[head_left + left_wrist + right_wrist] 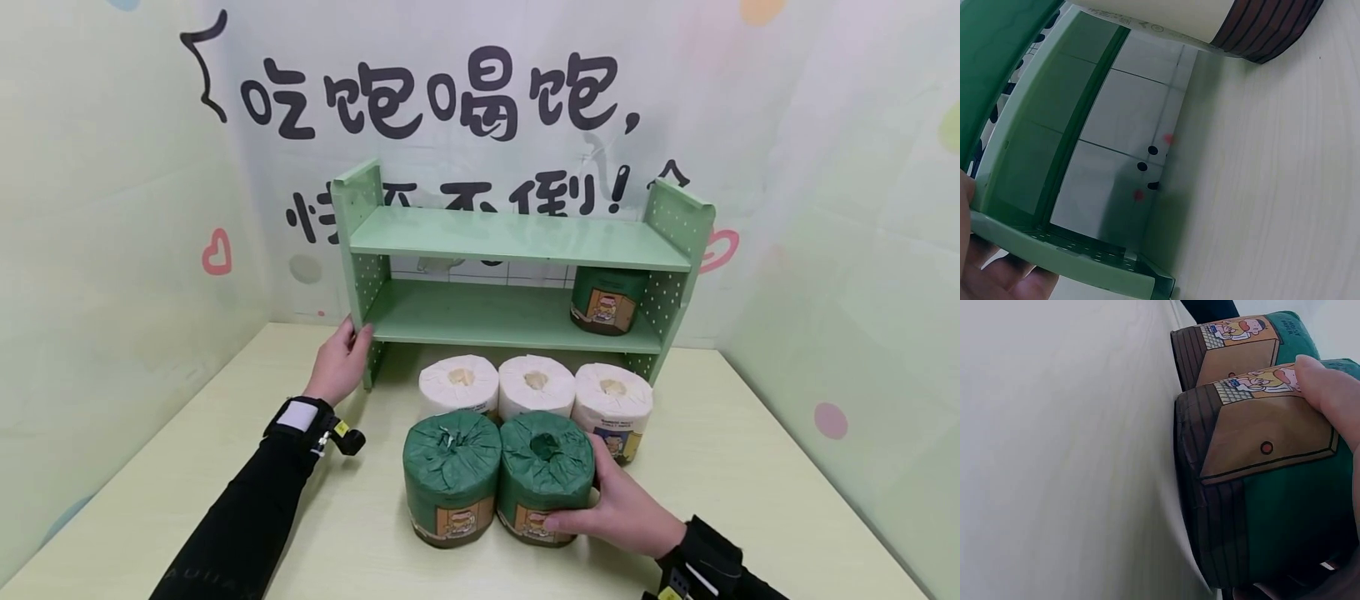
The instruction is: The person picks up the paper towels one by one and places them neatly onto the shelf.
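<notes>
My left hand (337, 367) grips the left side panel of a light green two-tier shelf (480, 312). In the left wrist view its fingers (1034, 284) curl behind the panel's edge. With my right hand (626, 508) I hold a green-wrapped toilet paper roll (546, 479), thumb across its front label and the other fingers around its right side. That roll stands at the table, its lower edge close to the surface in the right wrist view. A second green roll (452, 467) stands right beside it on the left.
Three white-wrapped rolls (536, 383) stand in a row behind the green pair, in front of the shelf. Another green roll (607, 300) sits at the right end of the shelf's lower board. A printed backdrop (450, 25) hangs behind the pale wooden table (360, 542).
</notes>
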Available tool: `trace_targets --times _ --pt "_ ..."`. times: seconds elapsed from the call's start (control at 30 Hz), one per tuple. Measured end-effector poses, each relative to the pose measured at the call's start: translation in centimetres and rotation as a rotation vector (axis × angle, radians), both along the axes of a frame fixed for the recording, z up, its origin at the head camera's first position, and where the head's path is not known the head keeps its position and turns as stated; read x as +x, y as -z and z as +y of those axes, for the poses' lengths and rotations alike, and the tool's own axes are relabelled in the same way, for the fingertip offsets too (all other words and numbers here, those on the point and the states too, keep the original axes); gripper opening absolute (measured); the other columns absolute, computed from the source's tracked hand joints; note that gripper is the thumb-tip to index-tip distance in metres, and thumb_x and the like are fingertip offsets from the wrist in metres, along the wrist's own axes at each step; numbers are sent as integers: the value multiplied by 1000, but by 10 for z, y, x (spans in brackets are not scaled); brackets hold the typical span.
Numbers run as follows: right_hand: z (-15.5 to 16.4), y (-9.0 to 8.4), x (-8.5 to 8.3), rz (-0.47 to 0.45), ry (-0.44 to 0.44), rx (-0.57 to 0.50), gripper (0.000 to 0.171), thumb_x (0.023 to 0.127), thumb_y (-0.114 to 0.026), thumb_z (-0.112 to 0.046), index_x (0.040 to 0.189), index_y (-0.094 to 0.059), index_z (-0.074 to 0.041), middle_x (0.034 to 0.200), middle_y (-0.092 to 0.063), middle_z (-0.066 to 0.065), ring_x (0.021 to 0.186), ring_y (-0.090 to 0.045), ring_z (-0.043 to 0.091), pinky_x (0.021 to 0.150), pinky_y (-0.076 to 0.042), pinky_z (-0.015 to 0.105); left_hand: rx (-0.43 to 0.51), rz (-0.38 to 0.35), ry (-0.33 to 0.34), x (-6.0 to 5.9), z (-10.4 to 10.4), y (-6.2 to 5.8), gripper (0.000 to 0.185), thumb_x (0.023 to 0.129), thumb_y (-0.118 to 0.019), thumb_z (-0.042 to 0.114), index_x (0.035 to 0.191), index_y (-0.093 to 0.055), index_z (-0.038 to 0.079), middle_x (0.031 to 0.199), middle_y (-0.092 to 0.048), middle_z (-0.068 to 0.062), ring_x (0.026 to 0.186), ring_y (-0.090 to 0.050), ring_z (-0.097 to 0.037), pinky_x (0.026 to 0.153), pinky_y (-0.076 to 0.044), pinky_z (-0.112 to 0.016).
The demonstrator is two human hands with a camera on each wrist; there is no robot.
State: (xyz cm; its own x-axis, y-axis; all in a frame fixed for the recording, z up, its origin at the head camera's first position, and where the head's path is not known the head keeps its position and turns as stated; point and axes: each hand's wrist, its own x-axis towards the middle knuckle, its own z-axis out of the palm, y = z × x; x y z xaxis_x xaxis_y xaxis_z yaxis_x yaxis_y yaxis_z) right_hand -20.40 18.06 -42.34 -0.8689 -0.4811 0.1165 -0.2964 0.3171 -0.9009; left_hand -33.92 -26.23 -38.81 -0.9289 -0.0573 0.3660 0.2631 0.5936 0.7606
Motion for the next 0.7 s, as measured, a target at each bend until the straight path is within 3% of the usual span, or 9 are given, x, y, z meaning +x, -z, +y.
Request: trace_targets --times 0.37,0.7 --pt "1 -4 1 29 3 25 115 82 -99 -24 169 -25 -17 167 -47 13 157 -39 44 126 -32 72 14 -9 11 1 0 0 63 120 -33 48 172 -35 12 166 -48 -31 149 -53 -49 115 -51 -66" --pt "3 -8 0 20 -22 22 111 82 -98 -23 167 -27 -16 164 -50 12 152 -44 40 123 -37 62 2 7 5 0 1 0 61 120 -33 46 170 -38 12 163 -52 -31 140 -60 -47 106 -54 -59"
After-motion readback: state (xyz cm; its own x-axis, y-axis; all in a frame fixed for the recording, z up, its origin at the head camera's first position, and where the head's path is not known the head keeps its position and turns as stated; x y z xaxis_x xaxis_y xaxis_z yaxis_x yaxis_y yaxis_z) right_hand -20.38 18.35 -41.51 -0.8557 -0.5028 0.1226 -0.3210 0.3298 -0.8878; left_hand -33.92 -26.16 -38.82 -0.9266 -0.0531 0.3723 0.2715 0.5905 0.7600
